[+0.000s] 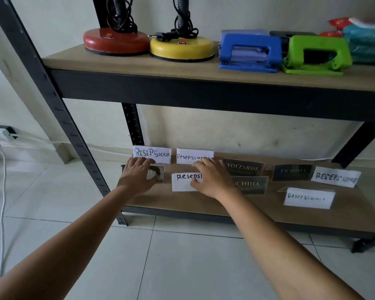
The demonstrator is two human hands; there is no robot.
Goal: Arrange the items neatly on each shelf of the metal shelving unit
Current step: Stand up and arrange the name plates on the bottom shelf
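White sign [183,182] pinched by right hand [211,178]; left hand [139,174] grips dark-printed stand [157,175] beside it.

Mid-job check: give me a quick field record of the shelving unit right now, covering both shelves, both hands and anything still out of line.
upper shelf: red lamp base, yellow lamp base, blue hole punch, green hole punch
lower shelf: white handwritten and dark printed name signs
left hand: on a partly hidden sign at the left end
right hand: pinching a white sign
out of line: right-end white signs sit staggered
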